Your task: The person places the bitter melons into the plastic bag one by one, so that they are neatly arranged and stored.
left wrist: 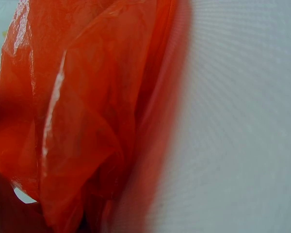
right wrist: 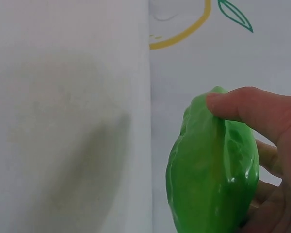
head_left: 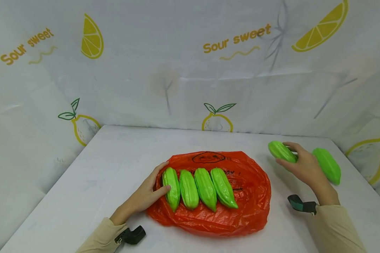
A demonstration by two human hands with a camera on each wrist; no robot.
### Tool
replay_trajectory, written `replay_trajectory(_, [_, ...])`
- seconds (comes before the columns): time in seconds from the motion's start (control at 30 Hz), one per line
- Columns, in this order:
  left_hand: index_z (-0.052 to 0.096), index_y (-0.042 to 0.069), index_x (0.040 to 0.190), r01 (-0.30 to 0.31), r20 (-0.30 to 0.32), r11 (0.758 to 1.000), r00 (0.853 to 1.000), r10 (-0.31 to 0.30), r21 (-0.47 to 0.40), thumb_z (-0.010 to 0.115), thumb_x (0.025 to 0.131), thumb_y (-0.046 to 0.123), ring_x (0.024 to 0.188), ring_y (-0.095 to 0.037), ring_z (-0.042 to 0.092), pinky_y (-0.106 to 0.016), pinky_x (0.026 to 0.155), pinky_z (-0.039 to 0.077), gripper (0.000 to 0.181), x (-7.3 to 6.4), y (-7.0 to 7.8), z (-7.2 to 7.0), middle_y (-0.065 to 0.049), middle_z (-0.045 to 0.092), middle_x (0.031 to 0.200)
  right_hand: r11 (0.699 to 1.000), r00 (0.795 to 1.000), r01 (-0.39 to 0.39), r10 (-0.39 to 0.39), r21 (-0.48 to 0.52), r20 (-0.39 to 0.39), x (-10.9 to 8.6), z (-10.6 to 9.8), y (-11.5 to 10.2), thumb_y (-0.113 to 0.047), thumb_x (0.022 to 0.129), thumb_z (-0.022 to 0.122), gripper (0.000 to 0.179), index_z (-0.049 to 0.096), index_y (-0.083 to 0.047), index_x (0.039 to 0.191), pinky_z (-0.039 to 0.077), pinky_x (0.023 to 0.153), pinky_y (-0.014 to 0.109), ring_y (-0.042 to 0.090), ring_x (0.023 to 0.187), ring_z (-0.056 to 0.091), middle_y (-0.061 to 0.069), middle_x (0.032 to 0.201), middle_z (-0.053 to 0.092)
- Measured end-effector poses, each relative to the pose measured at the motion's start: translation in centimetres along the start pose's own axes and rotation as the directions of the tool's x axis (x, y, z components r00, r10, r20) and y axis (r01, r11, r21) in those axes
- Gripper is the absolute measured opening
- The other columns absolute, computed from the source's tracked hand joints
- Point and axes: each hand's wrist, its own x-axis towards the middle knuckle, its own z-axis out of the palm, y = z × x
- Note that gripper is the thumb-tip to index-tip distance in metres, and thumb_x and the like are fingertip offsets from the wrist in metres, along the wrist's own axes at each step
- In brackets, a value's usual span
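Observation:
My right hand holds a green ridged gourd above the table, right of the red plastic bag. In the right wrist view, the thumb lies over the top of this gourd, with other fingers behind it. My left hand grips the bag's left edge; its thumb reaches over the rim to the leftmost gourd. Several similar gourds lie side by side in the spread bag. Red plastic fills much of the left wrist view, where the hand is mostly hidden.
Another green gourd lies on the white table at the right, beyond my right hand. A white cloth printed with lemons hangs behind the table. Black wrist-worn devices sit at both cuffs.

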Motion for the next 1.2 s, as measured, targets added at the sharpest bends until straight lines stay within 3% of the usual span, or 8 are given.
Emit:
replay_trajectory(0.63, [0.024,0.023,0.156,0.015,-0.002,1.000,1.000,-0.015,0.002,0.059,0.097,0.026,0.136,-0.031,0.043,-0.055,0.107,0.039,0.069,0.0,0.1,0.1,-0.011,0.036,0.156,0.997,0.996,0.066,-0.063,0.041,-0.061,-0.4,-1.1,-2.8,-0.030,0.090,0.073,0.068,0.043,0.001,0.143,0.051,0.081,0.065,0.058,0.113,0.054,0.035,0.137,0.051])
replay_trajectory(1.2, [0.024,0.023,0.156,0.003,-0.004,1.000,1.000,-0.003,0.013,0.059,0.098,0.027,0.137,-0.030,0.043,-0.056,0.108,0.038,0.069,0.0,-0.1,0.1,-0.010,0.036,0.156,0.993,0.994,0.086,-0.080,0.079,-0.070,-1.0,-2.1,-5.4,-0.031,0.089,0.074,0.074,0.039,-0.002,0.147,0.057,0.069,0.053,0.054,0.110,0.057,0.031,0.138,0.050])
